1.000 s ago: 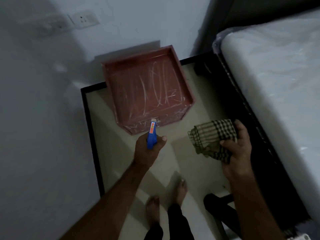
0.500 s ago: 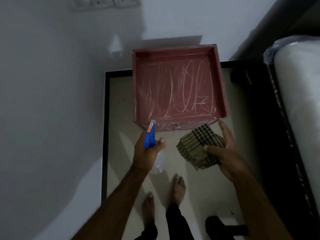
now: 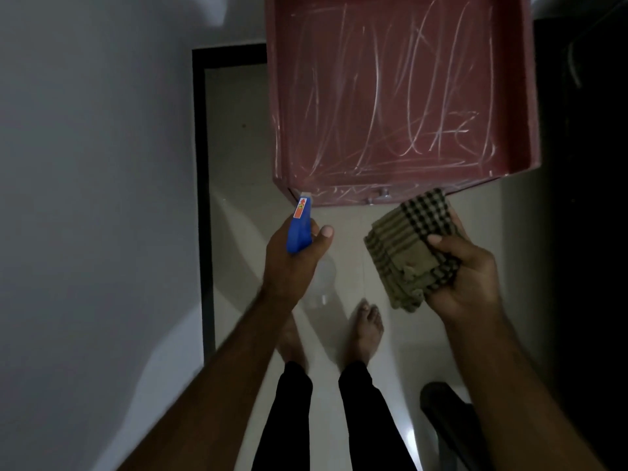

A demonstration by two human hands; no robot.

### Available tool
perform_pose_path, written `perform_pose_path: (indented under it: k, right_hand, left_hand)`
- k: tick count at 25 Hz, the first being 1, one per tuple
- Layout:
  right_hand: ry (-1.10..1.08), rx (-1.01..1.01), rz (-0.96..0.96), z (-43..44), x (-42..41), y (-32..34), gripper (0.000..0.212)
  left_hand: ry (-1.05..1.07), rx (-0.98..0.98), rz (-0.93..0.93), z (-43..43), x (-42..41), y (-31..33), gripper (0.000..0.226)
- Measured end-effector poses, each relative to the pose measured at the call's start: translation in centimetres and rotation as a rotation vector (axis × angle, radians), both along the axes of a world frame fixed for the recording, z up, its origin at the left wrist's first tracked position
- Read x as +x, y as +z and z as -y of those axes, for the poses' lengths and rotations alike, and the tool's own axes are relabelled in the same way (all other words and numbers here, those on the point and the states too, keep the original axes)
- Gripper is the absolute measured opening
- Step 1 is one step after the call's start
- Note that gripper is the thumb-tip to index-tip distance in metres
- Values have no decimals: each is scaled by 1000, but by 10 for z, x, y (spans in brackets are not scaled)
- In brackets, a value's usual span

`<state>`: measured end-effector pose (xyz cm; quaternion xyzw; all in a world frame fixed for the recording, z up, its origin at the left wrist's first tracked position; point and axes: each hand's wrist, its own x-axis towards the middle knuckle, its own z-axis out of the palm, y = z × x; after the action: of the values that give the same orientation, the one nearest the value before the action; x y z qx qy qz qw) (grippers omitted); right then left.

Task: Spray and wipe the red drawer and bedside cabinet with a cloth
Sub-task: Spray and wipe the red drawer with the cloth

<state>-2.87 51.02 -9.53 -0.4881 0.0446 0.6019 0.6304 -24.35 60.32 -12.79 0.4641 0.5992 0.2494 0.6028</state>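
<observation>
— What's in your left hand?

— My left hand (image 3: 292, 266) is curled round the spray bottle (image 3: 299, 229). My thumb lies beside its blue head, and the clear body hangs below my palm. The nozzle points at the near left corner of the red drawer (image 3: 390, 96), almost touching it.

— And the right?

— My right hand (image 3: 465, 280) grips the folded checked cloth (image 3: 404, 256), thumb pressed on top and fingers underneath. The cloth's far corner overlaps the drawer's front edge; I cannot tell whether they touch.

— Where does the drawer sit?

— On the pale floor (image 3: 238, 158) just ahead of both hands, open side up, with white scrawled streaks across its bottom panel. A small knob (image 3: 384, 192) shows on the front face nearest me.

— Anything around it?

— My bare feet (image 3: 365, 329) stand below my hands. A grey wall (image 3: 85, 164) with a black skirting strip (image 3: 203, 198) runs along the left. A dark shape (image 3: 448, 423) lies at lower right, too dim to identify.
</observation>
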Motion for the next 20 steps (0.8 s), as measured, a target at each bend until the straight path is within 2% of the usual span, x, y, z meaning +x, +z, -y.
perform_pose_path:
  k: [8,12,16,20]
  right_hand:
    - [-37,75,-126,-11,-13,-32,68]
    - [-46,43,-153,-5,-10,-40,47]
    - [10,-20,-61,-7,-9,-45,38]
    - [82,-134,102,-15,-4,-48,53]
  left_hand:
    - [-26,60,-144,-18,2,-33,46]
    - [-74,60,-210,-22,5,-39,48]
    - [-164,67,-172,-22,11,-38,43]
    - [-218,62,-174,-19,16,-38,52]
